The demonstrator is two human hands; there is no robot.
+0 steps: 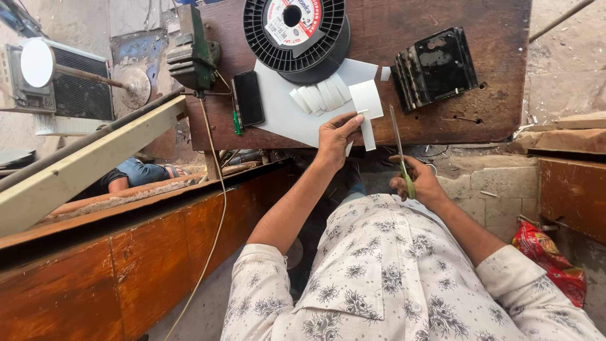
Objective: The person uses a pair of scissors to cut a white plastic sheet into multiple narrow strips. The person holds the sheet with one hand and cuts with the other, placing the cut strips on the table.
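Paper strip (368,129) pinched by left hand (336,136), end hidden.

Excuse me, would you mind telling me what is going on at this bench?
A person is cutting white paper. The left hand holds a small white sheet at the edge of the wooden table, while the right hand grips green-handled scissors. Cut strips lie fanned beside a black wire spool.

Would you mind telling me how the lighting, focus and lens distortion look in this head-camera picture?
Head view: soft, even daylight, no hard shadows; mild glare on the white sheet. Wide-angle bending curves the pale beam and bench edges. The left hand, paper strip and right hand with scissors look sharp.
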